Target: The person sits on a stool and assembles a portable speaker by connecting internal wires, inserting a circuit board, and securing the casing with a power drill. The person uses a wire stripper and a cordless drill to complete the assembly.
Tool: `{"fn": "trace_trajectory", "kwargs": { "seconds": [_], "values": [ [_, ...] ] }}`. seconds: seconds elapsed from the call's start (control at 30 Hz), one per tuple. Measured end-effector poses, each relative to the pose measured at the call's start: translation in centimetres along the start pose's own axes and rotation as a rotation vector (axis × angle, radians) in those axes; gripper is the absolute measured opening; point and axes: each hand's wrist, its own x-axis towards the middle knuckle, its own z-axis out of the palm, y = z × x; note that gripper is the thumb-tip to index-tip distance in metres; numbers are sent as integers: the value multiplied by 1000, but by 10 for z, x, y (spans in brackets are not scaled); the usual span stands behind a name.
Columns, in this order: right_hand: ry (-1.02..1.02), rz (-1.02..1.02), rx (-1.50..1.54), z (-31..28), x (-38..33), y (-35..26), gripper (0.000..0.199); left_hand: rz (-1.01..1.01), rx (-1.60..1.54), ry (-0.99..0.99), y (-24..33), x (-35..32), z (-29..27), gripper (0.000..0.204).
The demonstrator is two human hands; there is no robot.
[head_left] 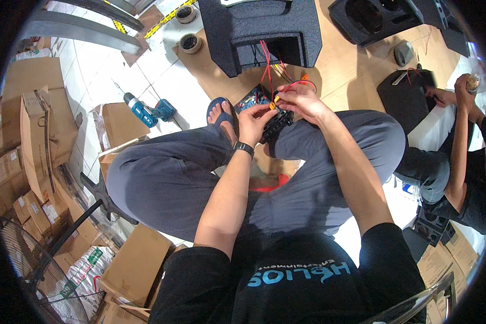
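Note:
I sit with my knees spread, both hands raised over a small black electronic module (277, 123) resting between my knees. My left hand (255, 120), with a black band on its wrist, steadies the module and pinches a small yellow connector (272, 106). My right hand (298, 100) holds the red and black wires (268, 63) that run from the module up into the opening of a black carpeted speaker box (264, 32). A blue-and-black circuit board (252, 100) lies just beyond my left fingers.
A blue cordless drill (146, 112) lies on the floor at left, near cardboard boxes (35, 140). Two tape rolls (191, 42) sit by the speaker box. Another black enclosure (372, 19) stands at upper right. A second person (459, 135) works at right. A fan stand (65, 232) is lower left.

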Motion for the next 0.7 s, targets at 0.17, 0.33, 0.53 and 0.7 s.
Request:
{"fn": "trace_trajectory", "kwargs": {
  "seconds": [0.17, 0.33, 0.53, 0.7],
  "values": [
    [155, -181, -400, 10, 3, 1, 24, 36, -24, 12, -3, 1, 2, 29],
    [264, -234, -659, 13, 4, 1, 28, 29, -19, 20, -5, 2, 3, 28],
    [304, -334, -845, 23, -3, -4, 26, 73, 40, 34, -3, 4, 5, 27],
    [303, -353, -1017, 29, -4, -7, 25, 49, 66, 32, 2, 3, 3, 30]
  ]
}}
